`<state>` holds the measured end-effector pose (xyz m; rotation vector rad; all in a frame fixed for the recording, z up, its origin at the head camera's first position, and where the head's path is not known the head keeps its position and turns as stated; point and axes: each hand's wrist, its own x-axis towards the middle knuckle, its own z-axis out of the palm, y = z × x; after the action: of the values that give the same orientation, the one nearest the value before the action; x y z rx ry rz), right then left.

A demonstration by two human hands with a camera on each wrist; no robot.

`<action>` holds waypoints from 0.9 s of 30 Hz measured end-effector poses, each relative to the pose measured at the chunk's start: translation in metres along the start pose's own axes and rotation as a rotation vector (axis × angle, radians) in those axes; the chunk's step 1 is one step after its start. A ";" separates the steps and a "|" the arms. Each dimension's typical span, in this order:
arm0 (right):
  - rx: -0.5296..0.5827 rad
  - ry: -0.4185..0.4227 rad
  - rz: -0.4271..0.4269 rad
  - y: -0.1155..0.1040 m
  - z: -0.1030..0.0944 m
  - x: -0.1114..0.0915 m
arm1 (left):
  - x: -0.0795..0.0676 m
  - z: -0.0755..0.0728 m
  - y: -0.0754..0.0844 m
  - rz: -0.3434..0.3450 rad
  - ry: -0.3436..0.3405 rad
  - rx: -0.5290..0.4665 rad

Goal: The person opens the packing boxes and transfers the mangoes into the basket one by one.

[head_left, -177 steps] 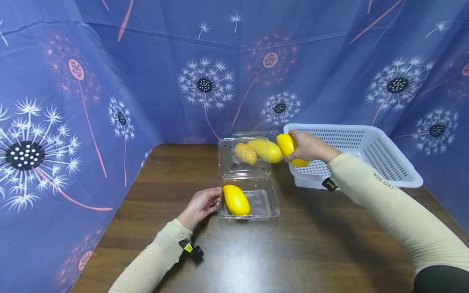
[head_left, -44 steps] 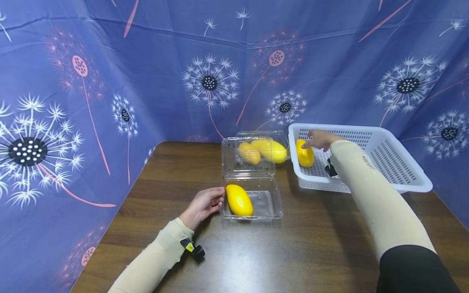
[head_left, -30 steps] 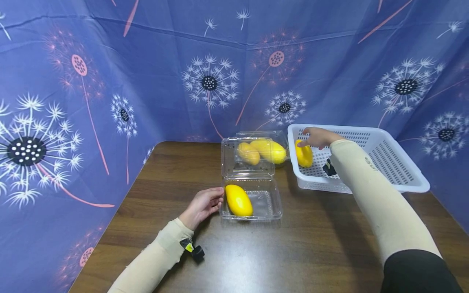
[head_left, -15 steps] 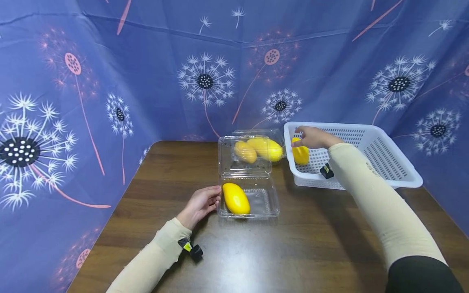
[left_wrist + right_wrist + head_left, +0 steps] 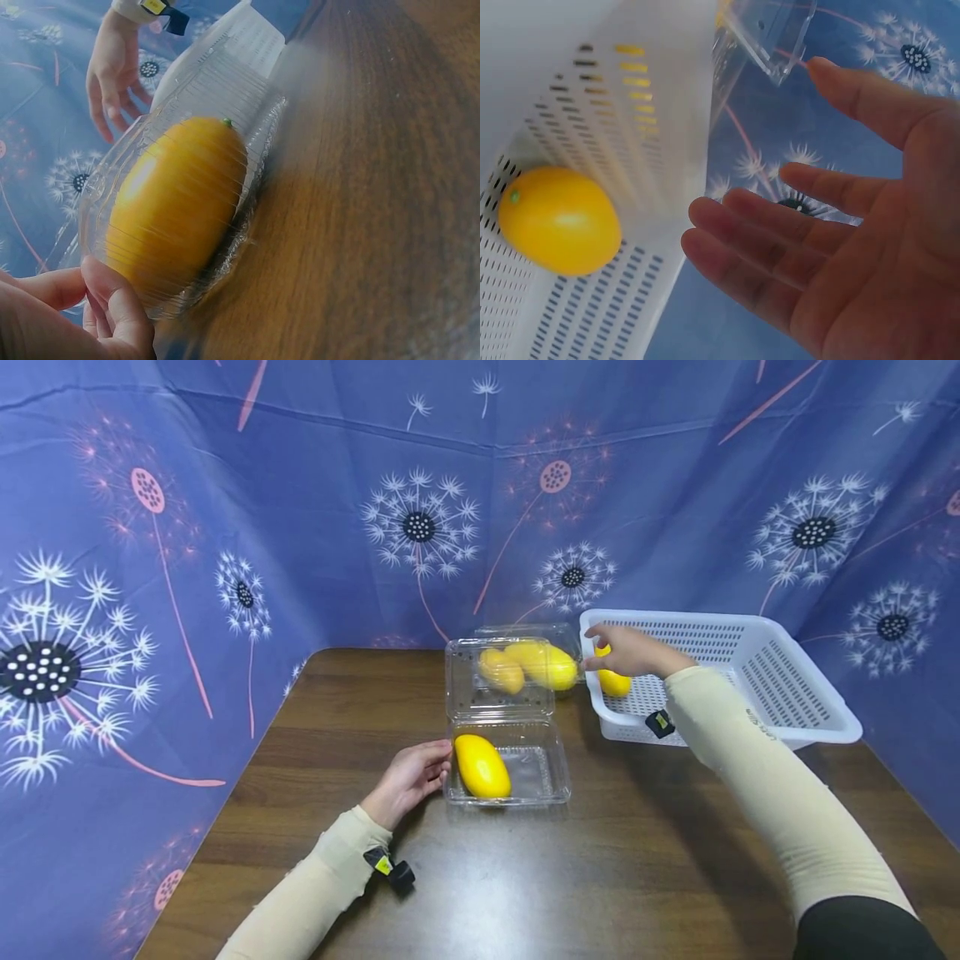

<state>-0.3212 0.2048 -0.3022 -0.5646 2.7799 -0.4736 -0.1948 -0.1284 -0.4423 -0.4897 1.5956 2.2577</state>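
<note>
Mid-table in my head view, an open clear box (image 5: 537, 772) cradles a yellow mango (image 5: 482, 767) along its nine-o'clock side; at two o'clock from that box stands a white basket (image 5: 787, 681), my right hand (image 5: 633, 652) over its nine-o'clock end. On my left wrist feed, my left hand (image 5: 64, 337) pinches the box edge, at eight o'clock from the mango. Through the right wrist camera, my right fingers spread wide, a second mango (image 5: 559, 223) inside the basket at nine o'clock from them.
</note>
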 end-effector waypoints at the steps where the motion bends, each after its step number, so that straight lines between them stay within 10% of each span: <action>1: 0.001 0.001 -0.003 -0.002 0.001 -0.001 | 0.000 0.000 -0.001 0.000 0.001 0.002; 27: 0.049 0.070 -0.135 -0.023 0.020 -0.009 | -0.003 0.001 -0.002 0.015 0.000 -0.007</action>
<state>-0.2992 0.1835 -0.3104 -0.7408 2.7988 -0.5987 -0.1915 -0.1265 -0.4427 -0.4807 1.5975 2.2753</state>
